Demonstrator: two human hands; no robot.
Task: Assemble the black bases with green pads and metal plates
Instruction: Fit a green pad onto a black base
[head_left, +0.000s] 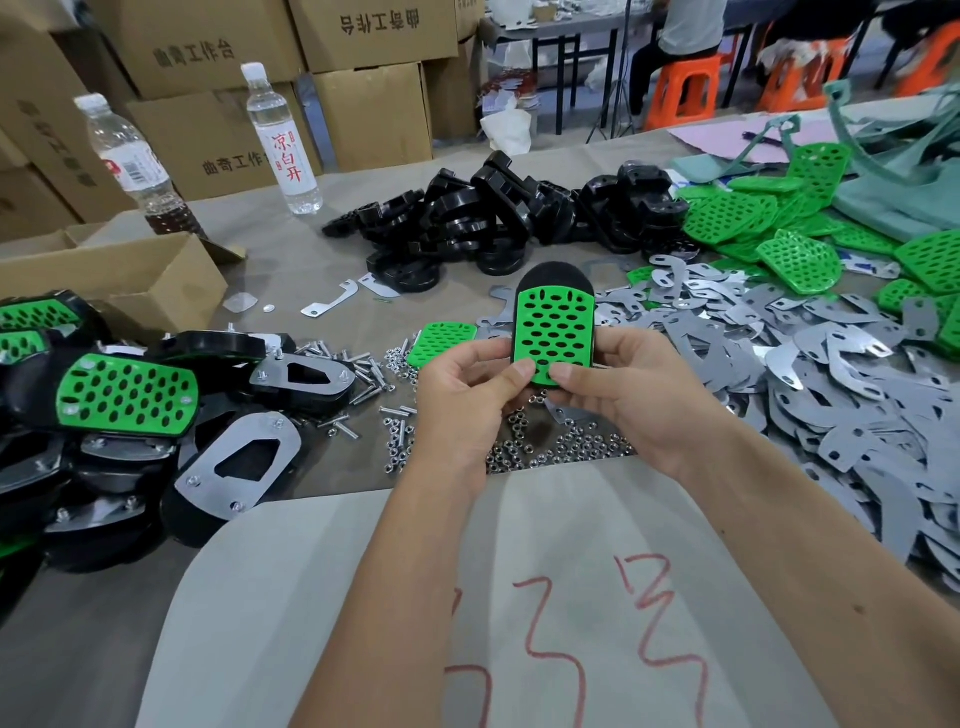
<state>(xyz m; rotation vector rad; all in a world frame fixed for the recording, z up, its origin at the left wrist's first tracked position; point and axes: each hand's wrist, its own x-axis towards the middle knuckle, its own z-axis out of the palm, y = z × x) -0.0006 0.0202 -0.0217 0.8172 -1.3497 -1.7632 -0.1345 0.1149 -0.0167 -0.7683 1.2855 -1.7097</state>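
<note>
A: What are the hands holding?

B: Both grip one black base (556, 274) with a green pad (554, 332) laid on its face, held up over the counter (291, 260). The left hand (467, 387) curls round its left edge, thumb pressing the pad's lower end. The right hand (618, 384) holds the right edge, thumb on the same end, just beside the other thumb.

A: And the loose parts?

B: A pile of black bases (493, 218) lies farther back. Green pads (800, 244) are heaped at the far right, with grey metal plates (779, 353) spread in front of them. Nuts (561, 447) and bolts (374, 374) are scattered under the hands.

A: Anything finished?

B: Assembled pieces (124, 395) are stacked at the left, some pad up, some plate up. Two water bottles (283, 140) stand behind, near cardboard boxes (374, 114).
</note>
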